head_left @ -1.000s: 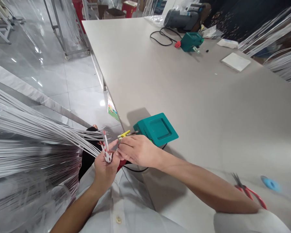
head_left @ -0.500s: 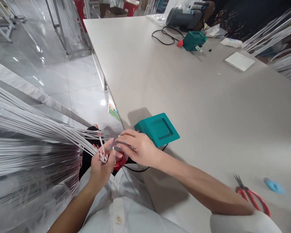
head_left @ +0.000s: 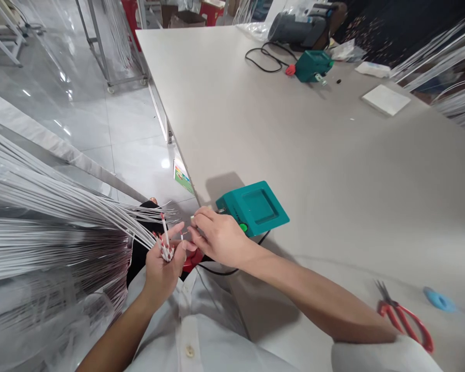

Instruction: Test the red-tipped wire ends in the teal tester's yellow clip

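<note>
A smooth grey tabletop (head_left: 313, 155) bears a squarish-recessed teal box (head_left: 261, 205); glossy floor tiles (head_left: 135, 129) shine left of the box. Also left of it, the left hand (head_left: 163, 267) clutches slim white red-tipped strands (head_left: 166, 251); nearer, the right hand (head_left: 221, 235) bends its fingers, grasping what I can't tell.

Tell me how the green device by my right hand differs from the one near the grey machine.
The near device is brighter teal; the far device is darker. The near device shows a recessed square panel; the far device shows none. The near device lies beside the right hand; the far device sits beside the grey machine. Both rest on the table.
</note>
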`<state>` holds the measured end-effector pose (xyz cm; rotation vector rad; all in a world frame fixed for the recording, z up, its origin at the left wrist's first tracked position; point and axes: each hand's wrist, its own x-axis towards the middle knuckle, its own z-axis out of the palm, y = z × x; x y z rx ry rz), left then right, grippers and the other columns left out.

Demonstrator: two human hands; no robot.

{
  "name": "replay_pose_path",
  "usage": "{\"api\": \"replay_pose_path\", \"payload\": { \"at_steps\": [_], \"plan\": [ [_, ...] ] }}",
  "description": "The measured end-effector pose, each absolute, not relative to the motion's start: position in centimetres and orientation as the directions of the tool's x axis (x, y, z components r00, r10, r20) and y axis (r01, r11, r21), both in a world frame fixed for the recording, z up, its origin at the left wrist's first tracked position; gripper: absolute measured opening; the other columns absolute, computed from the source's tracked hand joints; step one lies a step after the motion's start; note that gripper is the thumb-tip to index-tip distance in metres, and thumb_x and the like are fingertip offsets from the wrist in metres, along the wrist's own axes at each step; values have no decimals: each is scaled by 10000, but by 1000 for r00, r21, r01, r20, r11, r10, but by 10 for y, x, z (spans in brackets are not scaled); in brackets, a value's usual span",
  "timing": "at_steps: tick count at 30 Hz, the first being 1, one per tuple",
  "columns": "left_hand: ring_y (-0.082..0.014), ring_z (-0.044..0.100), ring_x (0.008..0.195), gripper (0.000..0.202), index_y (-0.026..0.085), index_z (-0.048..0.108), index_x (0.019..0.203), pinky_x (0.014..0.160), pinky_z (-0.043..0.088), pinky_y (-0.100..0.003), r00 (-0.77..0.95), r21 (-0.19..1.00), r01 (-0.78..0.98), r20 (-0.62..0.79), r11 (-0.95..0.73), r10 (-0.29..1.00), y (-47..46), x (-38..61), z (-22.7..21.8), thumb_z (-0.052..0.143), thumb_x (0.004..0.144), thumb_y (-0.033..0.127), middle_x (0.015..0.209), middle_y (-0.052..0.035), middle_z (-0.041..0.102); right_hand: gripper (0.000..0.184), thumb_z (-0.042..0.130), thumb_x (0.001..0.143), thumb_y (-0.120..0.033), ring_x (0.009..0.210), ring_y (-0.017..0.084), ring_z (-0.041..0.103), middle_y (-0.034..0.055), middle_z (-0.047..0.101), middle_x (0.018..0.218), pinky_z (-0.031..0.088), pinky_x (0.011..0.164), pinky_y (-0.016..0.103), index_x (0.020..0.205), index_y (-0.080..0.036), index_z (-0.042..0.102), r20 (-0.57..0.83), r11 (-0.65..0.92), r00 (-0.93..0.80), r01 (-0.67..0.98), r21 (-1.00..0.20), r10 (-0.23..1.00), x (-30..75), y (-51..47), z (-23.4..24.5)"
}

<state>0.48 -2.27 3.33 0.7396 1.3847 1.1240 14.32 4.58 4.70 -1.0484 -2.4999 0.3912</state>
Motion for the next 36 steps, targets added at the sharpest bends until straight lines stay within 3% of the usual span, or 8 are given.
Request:
{"api": "replay_pose_path", "payload": {
  "at_steps": [2,8,13,20,23,26,30,36],
  "plan": [
    [-27,383,359,463,154,526,1163,349,305,-166,-149,914,-182,-390,362,909,-23,3,35,619,740,318,681,-19,671,197,402,857,-226,688,141,570,79,598,801,424,521,221,778,-135,557,262,649,-598,644,-406,757,146,45,50],
    [-33,401,357,487,143,525,1182,356,314,-172,-126,924,-179,-362,337,924,-24,3,31,618,741,328,635,1,652,146,466,851,-251,776,139,564,63,599,862,442,647,229,853,-153,574,166,576,-633,524,-627,756,145,45,57],
    [-60,475,393,429,156,576,1117,366,336,-186,-117,930,-155,-353,334,928,-26,3,30,610,737,352,683,-17,671,232,440,859,-175,615,99,508,16,539,666,395,588,202,659,-151,555,68,590,-747,462,-662,661,138,49,59],
    [-22,340,322,461,149,532,1166,315,262,-171,-144,917,-201,-375,344,916,-21,-1,31,594,748,333,647,-12,673,236,389,869,-209,618,125,515,48,575,722,363,555,230,737,-137,570,84,691,-726,605,-395,683,156,54,65],
    [-22,329,330,493,166,499,1208,314,254,-174,-125,913,-239,-366,330,922,-17,-3,25,592,752,328,685,-17,682,231,426,874,-266,778,185,553,92,622,881,371,652,284,930,-117,593,121,712,-706,667,-220,698,166,60,68],
    [-21,331,343,480,167,496,1215,321,248,-173,-109,910,-267,-355,317,928,-12,-2,19,581,767,316,709,-30,684,273,515,841,-293,891,238,541,104,631,953,330,754,346,1042,-118,576,23,743,-744,665,-68,668,170,68,69],
    [-19,328,355,476,158,487,1224,325,237,-167,-65,899,-295,-357,323,932,-6,2,15,570,780,306,713,-37,680,145,534,832,-248,874,227,546,79,649,869,276,779,362,891,-153,625,-110,751,-747,660,-9,655,169,76,69],
    [-21,321,357,524,136,467,1250,328,237,-169,-28,881,-320,-375,348,926,0,7,15,577,770,315,682,-38,672,168,631,754,-298,893,244,546,89,661,817,238,796,373,804,-139,625,-182,750,-738,661,-1,650,168,88,69]
  ]
}}
